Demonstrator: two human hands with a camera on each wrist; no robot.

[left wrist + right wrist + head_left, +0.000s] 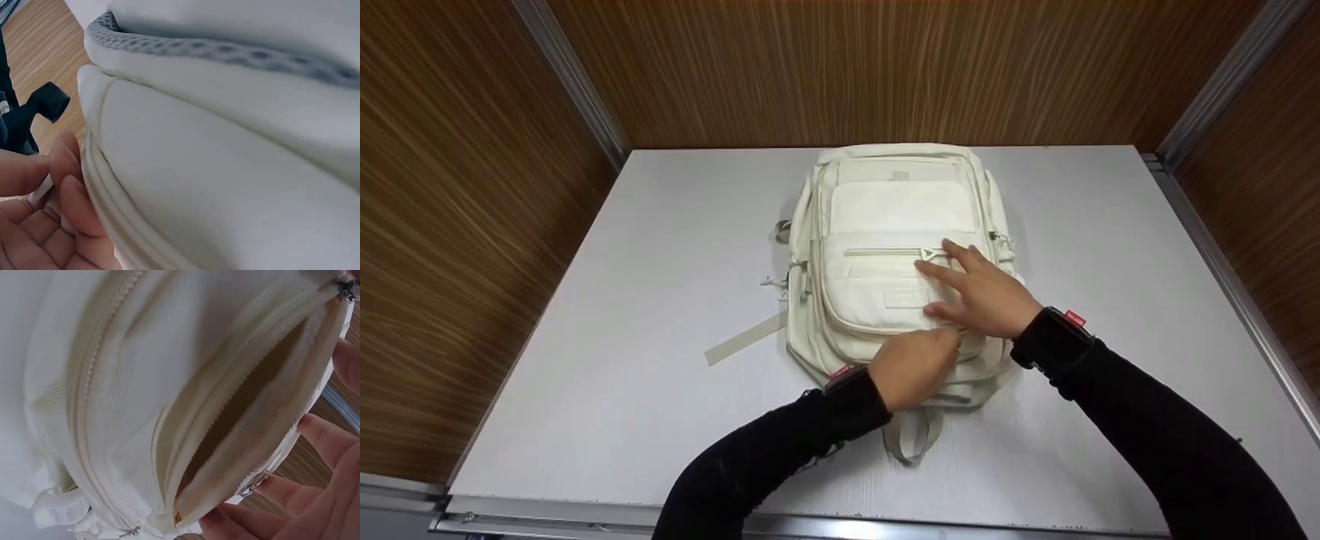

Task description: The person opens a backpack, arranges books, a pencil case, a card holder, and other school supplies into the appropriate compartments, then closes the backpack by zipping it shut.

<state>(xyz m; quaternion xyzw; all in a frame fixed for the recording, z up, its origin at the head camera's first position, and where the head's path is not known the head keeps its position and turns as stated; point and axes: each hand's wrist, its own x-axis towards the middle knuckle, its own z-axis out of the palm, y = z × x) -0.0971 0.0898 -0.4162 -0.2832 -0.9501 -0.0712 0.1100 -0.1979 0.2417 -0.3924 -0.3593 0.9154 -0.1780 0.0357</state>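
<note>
A cream backpack (pixel 900 206) lies on its back with its front pockets facing up. At the lower edge of the front pocket (pixel 870 300), my left hand (pixel 915 367) has its fingers curled. In the left wrist view it pinches a small whitish tab (pixel 42 190), which looks like a zipper pull, beside the bag's seam. My right hand (pixel 986 296) spreads its fingers over the right part of that pocket, fingertips touching the fabric near a small zipper pull (pixel 930 254). The right wrist view shows a zipped pocket gaping along its side, its toothed edge (pixel 202 436) parted.
The backpack rests on a white table (pixel 675 247) with wood-grain panels (pixel 840 75) behind and at both sides. A loose strap (pixel 746 337) stretches left from the bag, and a strap loop (pixel 911 442) hangs toward the front edge.
</note>
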